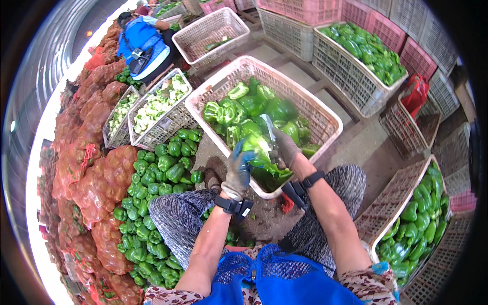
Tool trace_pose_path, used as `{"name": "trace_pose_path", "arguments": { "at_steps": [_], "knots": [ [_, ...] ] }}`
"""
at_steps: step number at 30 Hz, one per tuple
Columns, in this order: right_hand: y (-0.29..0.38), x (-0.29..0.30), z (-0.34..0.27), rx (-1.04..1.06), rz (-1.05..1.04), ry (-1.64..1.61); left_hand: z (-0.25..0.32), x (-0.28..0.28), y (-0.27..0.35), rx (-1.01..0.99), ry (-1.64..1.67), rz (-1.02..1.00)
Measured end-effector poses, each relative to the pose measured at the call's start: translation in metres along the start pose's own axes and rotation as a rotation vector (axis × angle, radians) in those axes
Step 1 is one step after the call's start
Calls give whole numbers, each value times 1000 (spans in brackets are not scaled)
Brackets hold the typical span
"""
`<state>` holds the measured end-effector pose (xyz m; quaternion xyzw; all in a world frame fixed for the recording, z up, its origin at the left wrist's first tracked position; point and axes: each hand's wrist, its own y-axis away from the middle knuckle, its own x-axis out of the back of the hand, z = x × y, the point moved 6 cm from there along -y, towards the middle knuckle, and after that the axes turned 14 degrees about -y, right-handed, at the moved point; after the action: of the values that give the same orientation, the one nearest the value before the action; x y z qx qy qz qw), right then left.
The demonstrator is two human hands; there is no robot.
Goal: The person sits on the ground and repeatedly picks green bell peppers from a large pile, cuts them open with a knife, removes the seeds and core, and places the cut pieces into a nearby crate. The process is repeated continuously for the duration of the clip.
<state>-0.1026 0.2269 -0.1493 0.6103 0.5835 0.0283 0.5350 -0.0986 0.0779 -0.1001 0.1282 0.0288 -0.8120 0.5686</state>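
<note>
My left hand (237,169), in a grey and blue work glove, grips a cut green bell pepper (256,148) with its pale inside turned up. Gloved as well, my right hand (286,148) holds a knife (268,124), its blade pointing away from me right beside that pepper. Both hands are over the near rim of a large plastic crate (322,114). Inside it lie green peppers (253,105), some of them cut open with pale ribs showing. My fingers partly hide the knife's handle.
Whole green peppers (152,198) are heaped on the floor at my left, against red mesh sacks (103,183). A crate of pale trimmings (160,103) stands ahead-left, near a person in a blue vest (143,42). Crates of peppers (362,49) (415,221) stand right.
</note>
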Motion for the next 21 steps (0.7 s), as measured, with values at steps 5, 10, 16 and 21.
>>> {"name": "trace_pose_path", "arguments": {
  "at_steps": [5, 10, 16, 21],
  "knots": [
    [28, -11, -17, 342, -44, -63, 6, 9, -7, -90, 330, -23],
    [44, -13, -3, 333, -17, -29, 1, 6, -9, -158, 77, 4],
    [37, -5, -6, 442, 156, -121, 19, -19, -6, -314, -567, 294],
    [64, -14, -37, 746, 120, 0, 49, -38, -3, -420, -798, 249]
  ]
}}
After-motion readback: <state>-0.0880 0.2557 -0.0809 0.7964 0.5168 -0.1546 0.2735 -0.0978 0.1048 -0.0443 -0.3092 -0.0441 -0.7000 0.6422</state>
